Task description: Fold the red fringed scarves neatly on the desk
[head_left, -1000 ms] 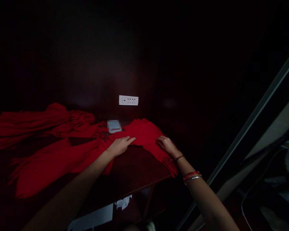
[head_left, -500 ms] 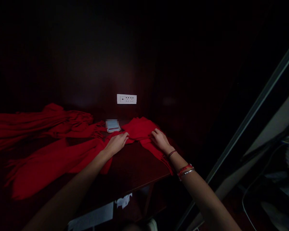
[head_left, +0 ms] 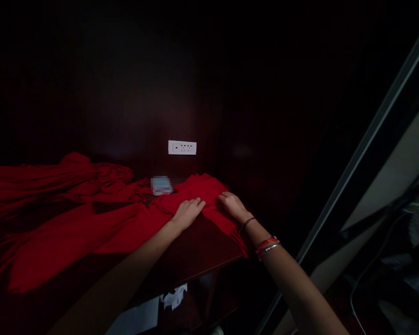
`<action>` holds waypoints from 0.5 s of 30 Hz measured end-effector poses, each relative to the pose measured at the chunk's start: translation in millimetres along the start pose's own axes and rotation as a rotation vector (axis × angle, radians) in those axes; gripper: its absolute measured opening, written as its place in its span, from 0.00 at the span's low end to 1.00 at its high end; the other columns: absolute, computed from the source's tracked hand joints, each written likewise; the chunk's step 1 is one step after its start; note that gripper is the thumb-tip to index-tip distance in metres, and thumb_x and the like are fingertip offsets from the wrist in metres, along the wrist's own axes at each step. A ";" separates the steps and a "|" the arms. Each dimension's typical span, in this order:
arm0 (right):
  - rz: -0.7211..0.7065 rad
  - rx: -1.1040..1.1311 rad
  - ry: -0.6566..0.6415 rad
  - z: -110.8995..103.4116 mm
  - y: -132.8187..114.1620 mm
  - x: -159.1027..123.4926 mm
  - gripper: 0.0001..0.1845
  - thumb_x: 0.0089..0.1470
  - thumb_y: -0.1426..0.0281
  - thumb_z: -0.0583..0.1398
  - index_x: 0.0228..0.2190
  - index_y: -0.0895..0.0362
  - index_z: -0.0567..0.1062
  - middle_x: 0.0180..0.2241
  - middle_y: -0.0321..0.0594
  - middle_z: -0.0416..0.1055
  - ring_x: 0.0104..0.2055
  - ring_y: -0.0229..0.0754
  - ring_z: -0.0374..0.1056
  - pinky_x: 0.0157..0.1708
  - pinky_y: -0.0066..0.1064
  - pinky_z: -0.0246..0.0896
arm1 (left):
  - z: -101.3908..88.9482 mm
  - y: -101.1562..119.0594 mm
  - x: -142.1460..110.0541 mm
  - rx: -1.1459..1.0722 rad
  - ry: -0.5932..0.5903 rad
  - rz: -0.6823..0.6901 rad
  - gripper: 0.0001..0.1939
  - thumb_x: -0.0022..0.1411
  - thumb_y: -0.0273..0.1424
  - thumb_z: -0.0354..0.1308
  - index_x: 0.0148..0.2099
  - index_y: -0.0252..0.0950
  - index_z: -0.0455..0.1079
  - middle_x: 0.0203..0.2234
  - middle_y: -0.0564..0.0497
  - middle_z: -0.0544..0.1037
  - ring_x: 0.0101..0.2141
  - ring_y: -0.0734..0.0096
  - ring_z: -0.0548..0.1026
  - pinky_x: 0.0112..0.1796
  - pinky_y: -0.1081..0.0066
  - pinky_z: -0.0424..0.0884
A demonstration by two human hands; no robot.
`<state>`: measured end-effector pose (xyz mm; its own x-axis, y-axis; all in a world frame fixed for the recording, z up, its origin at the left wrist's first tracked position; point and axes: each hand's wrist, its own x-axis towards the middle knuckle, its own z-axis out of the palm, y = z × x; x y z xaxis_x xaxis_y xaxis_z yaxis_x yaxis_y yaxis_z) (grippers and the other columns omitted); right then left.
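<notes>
A red fringed scarf (head_left: 118, 228) stretches across the dark table, from a fringed end at the left to another at the right, near the front edge. My left hand (head_left: 189, 212) is closed on the scarf's near edge, fingers bent together against the cloth. To its right, my right hand (head_left: 233, 205) has its fingers curled in on the scarf by the fringed right end. Cloth between and behind both hands lies fairly flat. The fingertips partly hide in the fabric and dim light.
A second red scarf (head_left: 73, 179) lies bunched at the back left. Beside it sits a small pale-blue object (head_left: 161, 185), partly blurred out. A white socket panel (head_left: 182, 147) is on the back wall. Below the table are crumpled white paper (head_left: 175, 297) and a pale flat panel (head_left: 136, 318).
My left hand has slid right along the scarf, closer to my right hand, and the cloth there looks smoother. My right hand stays at nearly the same spot.
</notes>
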<state>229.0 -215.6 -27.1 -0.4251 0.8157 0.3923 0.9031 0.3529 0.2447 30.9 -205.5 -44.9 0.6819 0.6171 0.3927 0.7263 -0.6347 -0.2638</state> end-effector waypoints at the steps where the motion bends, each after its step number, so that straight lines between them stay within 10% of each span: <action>1: 0.007 -0.020 -0.006 0.0 0.3 -1.1 0.11 0.54 0.73 0.48 0.33 0.59 0.69 0.31 0.41 0.65 0.35 0.37 0.59 0.35 0.26 0.50 | 2.2 -0.9 0.3 -0.010 -0.017 0.003 0.14 0.56 0.20 0.42 0.44 0.36 0.59 0.40 0.43 0.67 0.37 0.64 0.69 0.33 0.68 0.65; 15: 0.158 -0.105 -0.136 7.0 1.3 -10.8 0.10 0.54 0.73 0.48 0.35 0.59 0.68 0.34 0.44 0.66 0.35 0.39 0.63 0.31 0.26 0.54 | 10.0 -3.9 -1.3 0.028 -0.003 0.039 0.09 0.56 0.20 0.45 0.37 0.32 0.65 0.30 0.42 0.72 0.36 0.63 0.69 0.32 0.68 0.64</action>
<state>235.2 -220.7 -37.2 -0.2605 0.9137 0.3118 0.9435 0.1723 0.2832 28.1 -199.2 -53.2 0.7100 0.5935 0.3790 0.7012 -0.6450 -0.3038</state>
